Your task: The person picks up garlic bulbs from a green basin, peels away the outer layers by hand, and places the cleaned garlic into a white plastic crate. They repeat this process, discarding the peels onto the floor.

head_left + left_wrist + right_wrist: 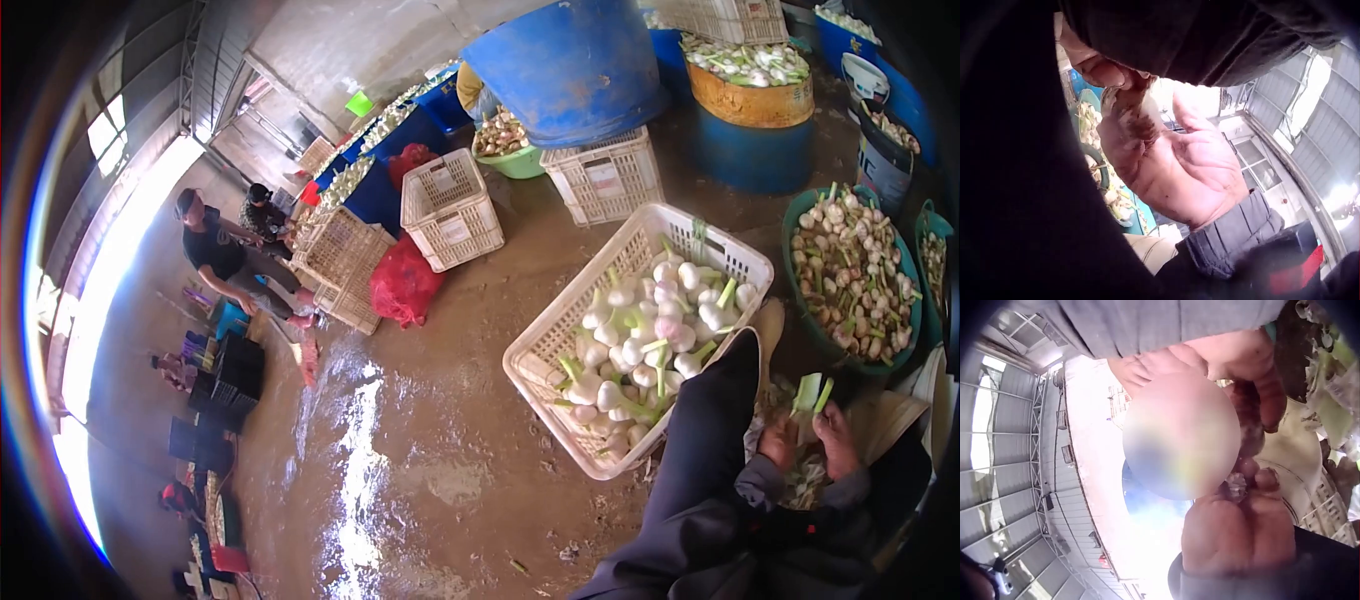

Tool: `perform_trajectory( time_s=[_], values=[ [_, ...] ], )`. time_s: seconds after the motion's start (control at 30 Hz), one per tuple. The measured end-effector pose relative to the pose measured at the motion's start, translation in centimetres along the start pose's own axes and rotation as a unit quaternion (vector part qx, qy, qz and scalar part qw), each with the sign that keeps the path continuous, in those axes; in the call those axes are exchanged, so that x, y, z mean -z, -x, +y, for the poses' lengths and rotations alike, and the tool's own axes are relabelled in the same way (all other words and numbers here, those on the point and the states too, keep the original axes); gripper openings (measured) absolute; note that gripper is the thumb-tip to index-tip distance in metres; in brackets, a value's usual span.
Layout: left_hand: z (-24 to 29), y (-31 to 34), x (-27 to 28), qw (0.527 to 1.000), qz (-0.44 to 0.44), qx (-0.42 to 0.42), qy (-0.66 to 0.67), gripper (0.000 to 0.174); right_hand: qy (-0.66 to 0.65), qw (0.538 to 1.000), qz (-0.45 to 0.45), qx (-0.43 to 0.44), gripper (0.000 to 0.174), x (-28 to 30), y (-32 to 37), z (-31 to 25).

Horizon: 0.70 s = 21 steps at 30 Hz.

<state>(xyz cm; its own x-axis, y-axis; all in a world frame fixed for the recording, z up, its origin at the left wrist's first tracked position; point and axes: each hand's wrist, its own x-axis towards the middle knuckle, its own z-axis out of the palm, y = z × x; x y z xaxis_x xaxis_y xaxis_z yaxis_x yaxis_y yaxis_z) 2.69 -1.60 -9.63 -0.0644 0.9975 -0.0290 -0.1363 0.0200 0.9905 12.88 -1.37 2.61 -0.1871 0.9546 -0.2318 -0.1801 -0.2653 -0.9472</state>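
Both hands meet over the person's lap: the left hand (778,440) and the right hand (838,448) each curl their fingers round one green-stalked bulb (808,395), stalk pointing away from the body, above pale scraps (803,487). The white crate (545,345), ahead and to the left of the hands, is roughly half full of clean white bulbs, so much of the work looks done. The green basin (789,262) just beyond the hands holds many brownish, uncleaned bulbs, so a good deal apparently remains.
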Motion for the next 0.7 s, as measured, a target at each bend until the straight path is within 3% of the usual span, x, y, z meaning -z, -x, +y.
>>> perform_trajectory(
  time_s=[0.03,0.17,0.23,0.27,0.3,0.33,0.4,0.43,0.5,0.57,0.63,0.7],
  values=[
    [1.3,0.6,0.2,1.0,0.002,0.006,0.002,0.013,0.069,0.997,0.004,0.033,0.03,0.0,0.1,0.1],
    [2.1,0.3,0.0,0.994,-0.056,-0.015,0.089,0.014,0.034,0.997,0.071,-0.006,0.028,-0.2,0.2,0.8],
    [0.5,0.0,-0.4,0.987,-0.018,0.106,0.122,0.017,0.0,0.996,0.084,-0.012,0.027,0.5,-0.2,1.3],
    [0.0,-0.2,-0.3,0.985,0.004,0.101,0.142,0.022,-0.036,0.995,0.096,-0.018,0.027,0.7,-0.1,1.2],
    [-1.5,-0.3,0.0,0.994,0.054,-0.045,-0.088,0.024,0.003,0.995,0.1,-0.011,0.028,0.5,0.1,0.6],
    [-4.0,-0.4,0.1,0.917,0.168,-0.151,-0.328,0.027,-0.069,0.993,0.094,-0.026,0.029,0.2,0.3,-0.2],
    [-1.5,-0.8,1.0,0.967,0.168,-0.033,-0.187,0.028,-0.212,0.967,0.133,-0.052,0.033,-0.5,0.7,-1.5],
    [0.1,-0.8,1.4,0.984,0.14,0.097,-0.06,0.03,-0.293,0.952,0.075,-0.049,0.036,0.4,0.9,-1.7],
    [1.1,-1.0,1.3,0.969,0.105,0.215,0.064,0.032,-0.318,0.948,0.009,-0.019,0.039,0.9,1.1,-1.8],
    [0.9,-0.8,1.2,0.979,0.118,0.163,-0.038,0.037,-0.336,0.935,0.103,-0.053,0.041,0.6,0.9,-1.6],
    [2.6,-0.8,1.7,0.98,0.112,0.161,-0.017,0.038,-0.333,0.934,0.118,-0.062,0.041,0.3,0.7,-1.8],
    [4.9,-0.5,2.0,0.965,0.134,0.218,0.052,0.035,-0.344,0.932,0.1,-0.057,0.04,0.8,0.5,-1.5]
  ],
)
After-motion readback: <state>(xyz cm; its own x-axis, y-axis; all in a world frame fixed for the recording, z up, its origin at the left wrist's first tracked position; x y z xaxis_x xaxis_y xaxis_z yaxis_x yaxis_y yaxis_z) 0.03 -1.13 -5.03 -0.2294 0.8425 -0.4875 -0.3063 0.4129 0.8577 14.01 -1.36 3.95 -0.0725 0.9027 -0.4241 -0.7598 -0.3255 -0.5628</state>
